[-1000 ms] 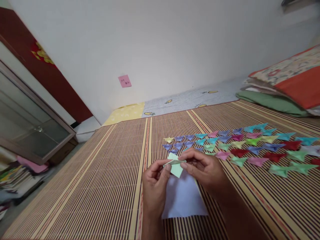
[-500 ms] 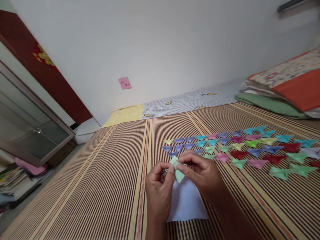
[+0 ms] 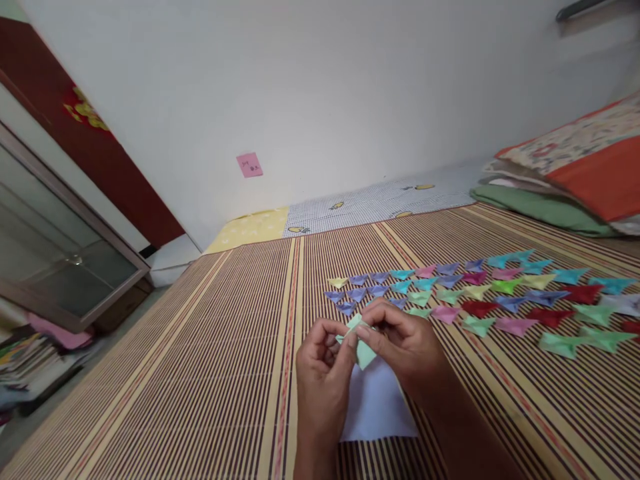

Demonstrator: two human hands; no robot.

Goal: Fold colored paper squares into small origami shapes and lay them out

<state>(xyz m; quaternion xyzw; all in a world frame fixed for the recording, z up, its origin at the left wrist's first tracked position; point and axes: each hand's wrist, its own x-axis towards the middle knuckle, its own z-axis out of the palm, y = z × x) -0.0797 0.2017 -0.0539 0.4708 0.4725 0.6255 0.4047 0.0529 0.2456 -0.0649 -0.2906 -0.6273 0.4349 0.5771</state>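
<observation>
Between my two hands is a small pale green piece of folded paper (image 3: 367,357), its lower corner pointing down. My left hand (image 3: 324,365) pinches its left side between thumb and forefinger. My right hand (image 3: 404,340) grips the right side the same way, its fingertips close to the left ones. Parts of the folds are hidden behind the fingers. Below the hands lies a pale bluish-white sheet of paper (image 3: 379,407) on the striped mat (image 3: 225,360). Beyond my right hand sit rows of small folded paper figures (image 3: 515,327) in many colours.
A pile of folded bedding and cushions (image 3: 560,193) rests at the far right. Patterned cloth (image 3: 350,207) runs along the white wall, which carries a pink note (image 3: 249,165). A glass-fronted cabinet (image 3: 65,247) and stacked books (image 3: 30,353) are at the left.
Both hands stay pinched on the green paper. The paper has turned slightly and shifted a little to the right, along with my left hand. The paper figures have not moved.
</observation>
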